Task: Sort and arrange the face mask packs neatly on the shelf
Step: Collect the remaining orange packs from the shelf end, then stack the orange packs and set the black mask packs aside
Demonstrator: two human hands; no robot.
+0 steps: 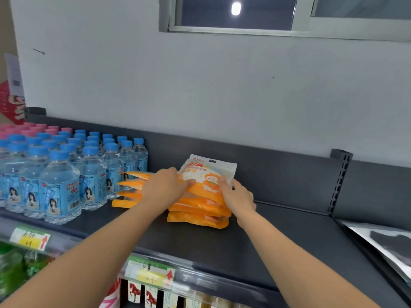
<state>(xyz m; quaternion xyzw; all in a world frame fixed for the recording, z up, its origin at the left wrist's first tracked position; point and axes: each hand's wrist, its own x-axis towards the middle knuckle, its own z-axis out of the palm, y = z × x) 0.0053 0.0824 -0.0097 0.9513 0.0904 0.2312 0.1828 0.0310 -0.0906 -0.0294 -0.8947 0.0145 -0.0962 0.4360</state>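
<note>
Both hands rest on the stacked packs (200,207) on the shelf (222,245). Left hand (164,187) fingers lie flat, released, on the top pack (209,172). Right hand (238,196) fingers grasp its right edge.

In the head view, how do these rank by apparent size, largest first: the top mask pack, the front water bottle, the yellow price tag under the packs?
1. Top mask pack, partly hidden by both hands.
2. Front water bottle, close to it; nearness makes this unsure.
3. Yellow price tag, smallest.

We read "SODA" on blue labels of water bottles (60,187); red up-arrows on shelf price tags (151,273); mask pack (209,172) print illegible.
</note>
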